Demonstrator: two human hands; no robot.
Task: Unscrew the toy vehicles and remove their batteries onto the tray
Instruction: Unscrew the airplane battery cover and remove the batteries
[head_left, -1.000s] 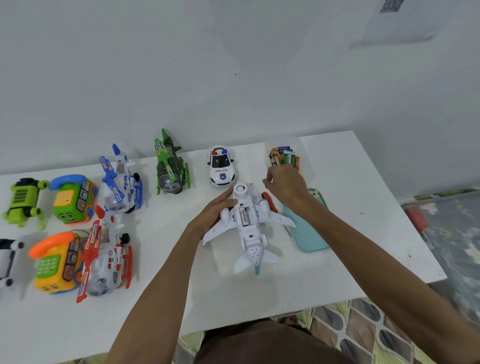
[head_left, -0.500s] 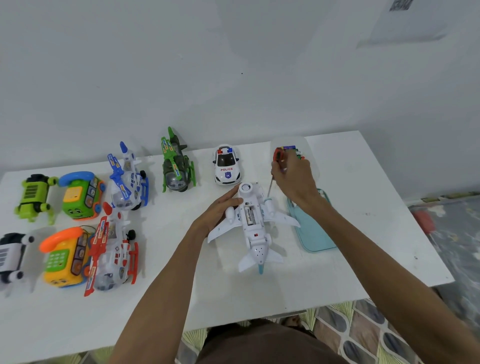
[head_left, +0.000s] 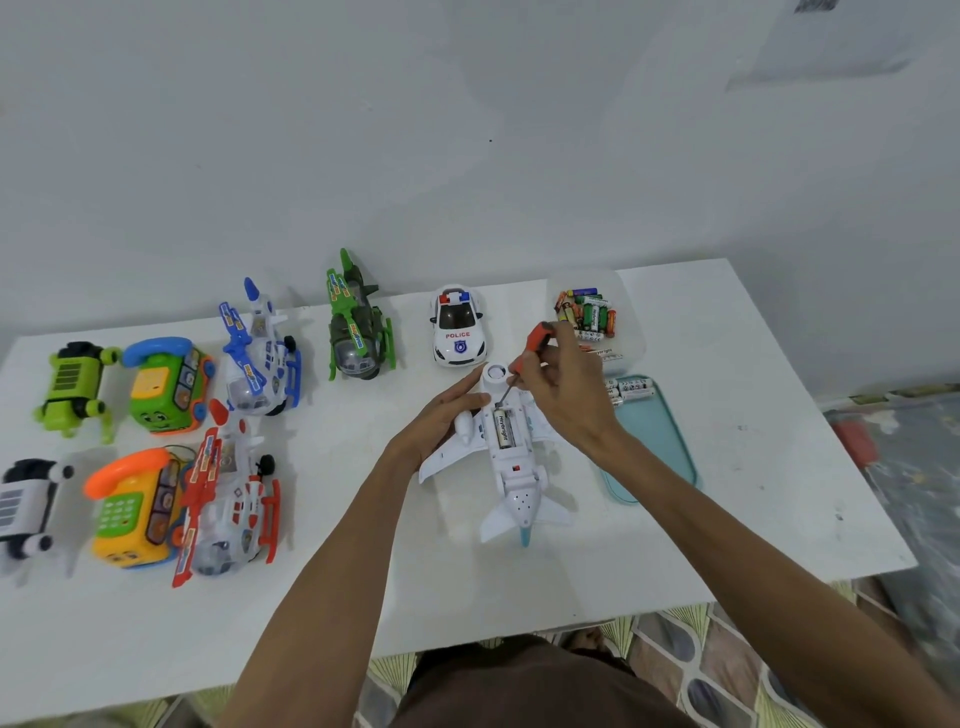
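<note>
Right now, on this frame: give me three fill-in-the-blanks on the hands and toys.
1. The right hand grips a ____ by its red handle.
2. The left hand steadies the white airplane, whose open compartment shows a ____.
3. The white car behind the airplane reads ____.
Missing: screwdriver; battery; POLICE.

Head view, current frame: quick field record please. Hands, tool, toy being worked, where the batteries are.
toy in work: white toy airplane, belly up on the white table
battery bay: open, one battery inside
left hand: braces the airplane near its nose, fingers fairly straight
right hand: grips the red-handled screwdriver, tip at the bay's far end
teal tray: white batteries at its far end
clear container: mixed batteries
</note>
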